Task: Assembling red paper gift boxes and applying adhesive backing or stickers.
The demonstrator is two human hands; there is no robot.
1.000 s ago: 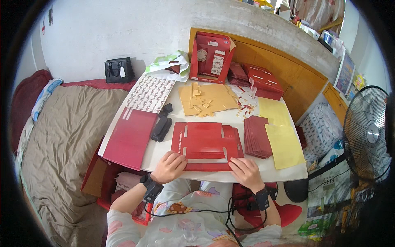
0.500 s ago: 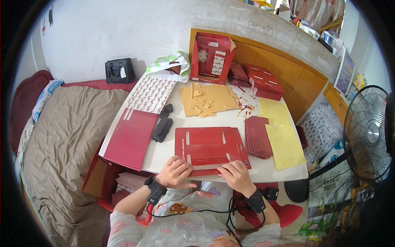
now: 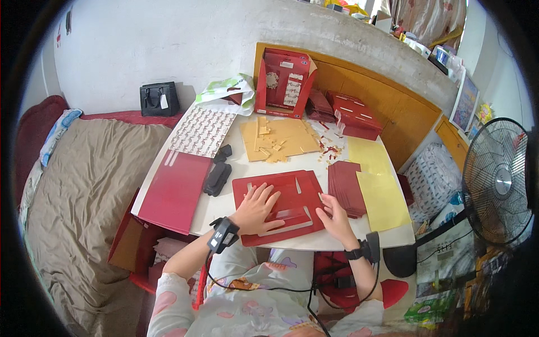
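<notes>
Red card sheet [image 3: 281, 205], hands [image 3: 256, 208] partly covering

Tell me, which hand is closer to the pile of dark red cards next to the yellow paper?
The right hand. It rests at the right edge of the red folded sheet, just beside the pile of dark red cards. The left hand lies flat further left on that sheet.

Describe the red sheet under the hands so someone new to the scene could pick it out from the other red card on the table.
On the white table, look at the near edge in front of the person. The die-cut red card sheet lies flat there, with the left hand pressed on it and the right hand at its right edge. Unlike the plain red sheet to its left and the small red stack to its right, it has folded flaps and slots.
</notes>
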